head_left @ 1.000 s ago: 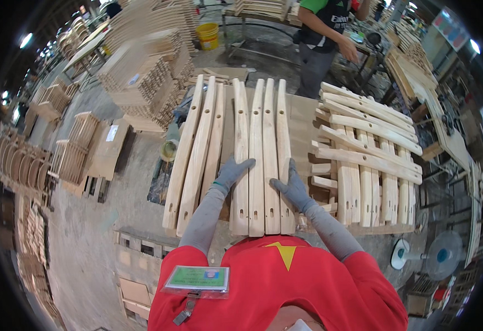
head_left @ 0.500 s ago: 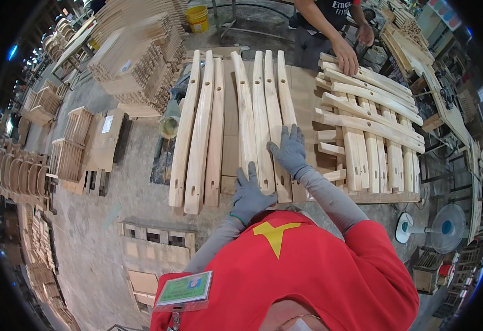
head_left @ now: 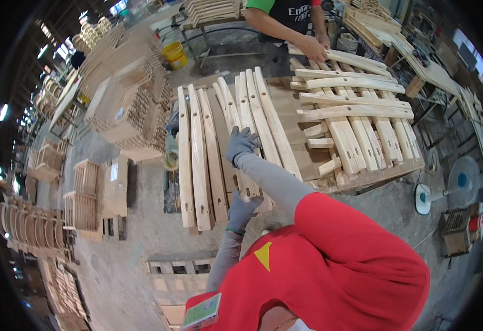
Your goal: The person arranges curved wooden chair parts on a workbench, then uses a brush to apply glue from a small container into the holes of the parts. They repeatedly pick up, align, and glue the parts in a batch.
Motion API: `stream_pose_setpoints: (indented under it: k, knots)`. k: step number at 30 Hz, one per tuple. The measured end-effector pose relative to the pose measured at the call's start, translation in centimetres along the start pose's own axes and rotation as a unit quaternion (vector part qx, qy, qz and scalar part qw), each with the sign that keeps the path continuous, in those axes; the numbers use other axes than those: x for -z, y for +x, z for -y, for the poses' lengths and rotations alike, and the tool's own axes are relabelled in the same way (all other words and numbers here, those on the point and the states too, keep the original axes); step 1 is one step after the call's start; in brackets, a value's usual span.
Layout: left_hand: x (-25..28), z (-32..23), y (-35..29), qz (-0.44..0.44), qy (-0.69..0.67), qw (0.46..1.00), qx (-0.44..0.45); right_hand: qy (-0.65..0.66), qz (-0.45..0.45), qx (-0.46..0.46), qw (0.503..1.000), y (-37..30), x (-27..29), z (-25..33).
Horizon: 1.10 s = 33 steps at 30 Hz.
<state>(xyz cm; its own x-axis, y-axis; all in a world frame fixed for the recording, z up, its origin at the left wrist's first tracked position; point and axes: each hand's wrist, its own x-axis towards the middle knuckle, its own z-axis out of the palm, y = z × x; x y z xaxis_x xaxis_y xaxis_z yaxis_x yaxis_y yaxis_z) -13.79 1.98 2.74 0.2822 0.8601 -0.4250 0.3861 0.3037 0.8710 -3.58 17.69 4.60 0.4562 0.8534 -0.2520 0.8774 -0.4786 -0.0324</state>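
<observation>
My left hand (head_left: pixel 242 212), in a grey glove, grips the near end of a pale, slightly curved wooden slat (head_left: pixel 247 185) from below. Farther up the same slat, my right hand (head_left: pixel 241 144) lies across it with gloved fingers curled over its edge. More slats with drilled holes (head_left: pixel 273 121) lie close along its right side, fanned apart at the near ends. To the left is a row of similar slats (head_left: pixel 200 160), side by side. All rest on a cardboard-covered table (head_left: pixel 292 118).
On the table's right is a crosswise stack of slats (head_left: pixel 357 113); a co-worker's hands (head_left: pixel 314 48) touch its far end. Stacked wooden parts (head_left: pixel 128 110) and a yellow bucket (head_left: pixel 174 55) stand beyond the table at left. A fan (head_left: pixel 462 181) stands at right.
Both hands have moved left onto one slat of the middle group, whose slats now lie askew. The co-worker's second hand has come to the stack. My view has turned slightly.
</observation>
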Motion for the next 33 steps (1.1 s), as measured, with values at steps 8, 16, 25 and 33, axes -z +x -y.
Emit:
stream_pose_setpoints:
  k: [8, 16, 25, 33]
  knots:
    - [1.5, 2.8, -5.0, 0.037, -0.25, 0.966, 0.045, 0.126, 0.019, -0.023, 0.992, -4.1, -1.6, 0.4]
    - [0.0, 0.0, -8.9, 0.091, -0.151, 0.984, 0.003, 0.251, 0.161, 0.082, 0.951, -8.0, 3.6, -4.3]
    - [-3.0, -7.7, -1.7, 0.206, -0.491, 0.845, -0.036, 0.362, 0.122, 0.298, 0.875, -9.3, 8.7, -24.8]
    - [-6.9, -10.5, 7.6, 0.215, -0.659, 0.708, -0.134, 0.005, 0.092, 0.368, 0.925, -12.5, 12.2, -44.3]
